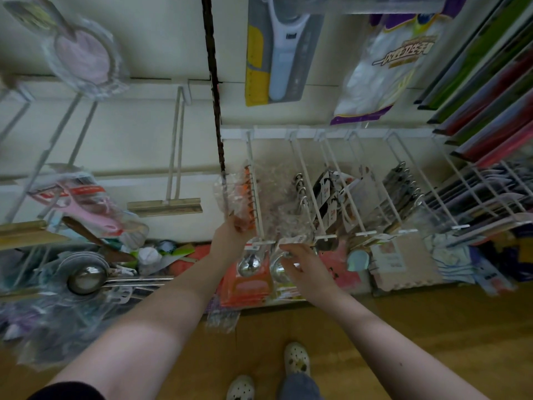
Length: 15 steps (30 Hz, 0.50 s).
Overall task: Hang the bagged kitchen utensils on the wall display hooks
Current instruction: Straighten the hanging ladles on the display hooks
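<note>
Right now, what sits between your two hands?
Head view: the white hook's tip and a steel ladle bowl, between left hand and right hand.

Fingertips of the left hand [227, 241] vanish behind a clear bag [235, 194], whose contents are smeared. Whether the right hand [304, 267] grips the ladle [277, 271] beneath it is unclear. The strainer [83, 56] is blurred, and the top edge crops the peeler pack [277, 53].
</note>
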Motion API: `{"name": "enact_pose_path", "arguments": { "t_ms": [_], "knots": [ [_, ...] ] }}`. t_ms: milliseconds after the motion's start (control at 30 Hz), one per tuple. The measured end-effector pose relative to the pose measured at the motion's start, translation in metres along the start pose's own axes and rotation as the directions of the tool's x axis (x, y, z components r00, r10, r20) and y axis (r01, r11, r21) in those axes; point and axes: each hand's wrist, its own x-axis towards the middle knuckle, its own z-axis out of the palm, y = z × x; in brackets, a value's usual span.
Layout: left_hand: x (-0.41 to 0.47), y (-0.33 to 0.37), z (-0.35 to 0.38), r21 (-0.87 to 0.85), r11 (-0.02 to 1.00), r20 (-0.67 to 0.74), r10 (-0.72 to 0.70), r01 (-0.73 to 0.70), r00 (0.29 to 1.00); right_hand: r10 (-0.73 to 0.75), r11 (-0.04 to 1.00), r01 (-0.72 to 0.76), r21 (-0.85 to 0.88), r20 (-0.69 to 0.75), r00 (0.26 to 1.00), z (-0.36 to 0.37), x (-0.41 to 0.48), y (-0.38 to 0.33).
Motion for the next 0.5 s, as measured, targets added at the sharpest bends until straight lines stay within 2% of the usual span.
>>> {"name": "enact_pose_path", "arguments": {
  "t_ms": [133,333,500],
  "knots": [
    [-0.007,0.000,0.005,-0.058,0.997,-0.021,-0.054,0.052,0.998,0.044,0.998,-0.044,0.039,-0.006,0.999,0.001,-0.012,0.002],
    [-0.024,-0.011,-0.003,-0.164,0.983,0.036,-0.073,0.078,0.997,0.112,0.985,-0.107,0.132,-0.026,0.993,0.005,-0.040,-0.001],
    [-0.046,-0.020,-0.014,-0.251,0.967,0.023,-0.042,0.046,0.999,0.128,0.987,-0.122,0.102,-0.054,0.990,0.015,-0.060,-0.006]
  ]
}}
